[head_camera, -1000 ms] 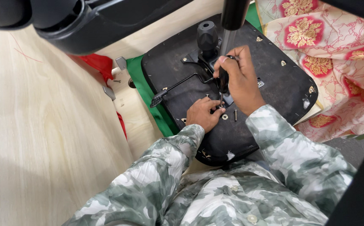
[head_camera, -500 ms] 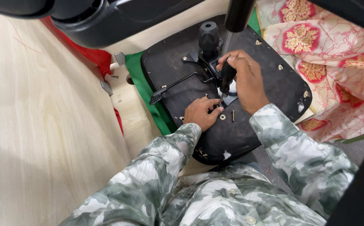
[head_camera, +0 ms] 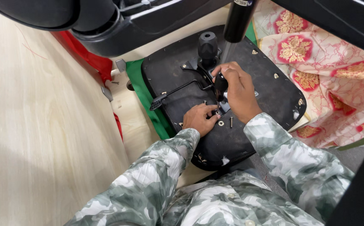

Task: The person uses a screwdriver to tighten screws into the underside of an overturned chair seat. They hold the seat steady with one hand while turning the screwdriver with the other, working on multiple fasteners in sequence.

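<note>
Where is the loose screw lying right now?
In the head view, the loose screw lies on the black seat underside, just below the right hand, beside a washer.

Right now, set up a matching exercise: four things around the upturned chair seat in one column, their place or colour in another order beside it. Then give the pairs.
Things:
1. screwdriver
2. loose screw
3. green cloth
4. flowered fabric

Places or colours:
A. pink and cream, off the seat's right edge
B. held upright in the right hand
C. under the seat's left edge
D. lying on the black seat underside, beside the left hand

Pairs: 1-B, 2-D, 3-C, 4-A
</note>
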